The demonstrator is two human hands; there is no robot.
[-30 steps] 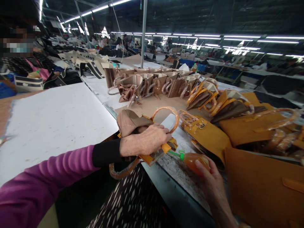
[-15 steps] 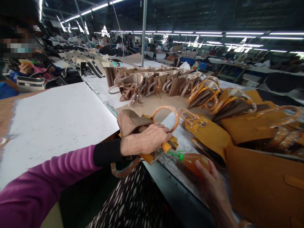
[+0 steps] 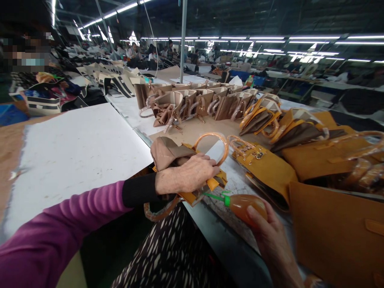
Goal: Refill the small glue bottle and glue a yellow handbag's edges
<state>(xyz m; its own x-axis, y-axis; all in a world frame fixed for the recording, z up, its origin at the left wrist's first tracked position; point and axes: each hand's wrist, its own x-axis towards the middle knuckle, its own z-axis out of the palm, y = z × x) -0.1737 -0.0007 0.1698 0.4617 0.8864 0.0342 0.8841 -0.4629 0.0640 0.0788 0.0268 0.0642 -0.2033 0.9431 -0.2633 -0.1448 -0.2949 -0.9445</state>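
Observation:
My left hand (image 3: 192, 174) is closed over a mustard handbag with its brown lining (image 3: 168, 152) turned outward. One plastic-wrapped loop handle (image 3: 226, 144) rises above the hand, and another handle (image 3: 159, 218) hangs below my wrist. In my right hand (image 3: 270, 228) is a squeeze bottle (image 3: 244, 206) of amber liquid, probably glue, with a green cap and a thin green nozzle. The nozzle tip points left and lies at the bag's edge, below my left fingers; whether it touches cannot be told. My left fingertips are partly hidden by the bag.
Mustard bags (image 3: 267, 162) lie on the right, with a large flat mustard bag (image 3: 336, 228) close to my right arm. Rows of brown bags (image 3: 207, 104) stand behind. White sheeting (image 3: 84, 148) covers the left table. A co-worker (image 3: 33, 60) sits at the far left, by striped bags (image 3: 42, 104).
The bottle has shifted slightly left, bringing its nozzle closer in under the bag's edge. My left hand keeps its grip on the bag. The whole view has shifted slightly.

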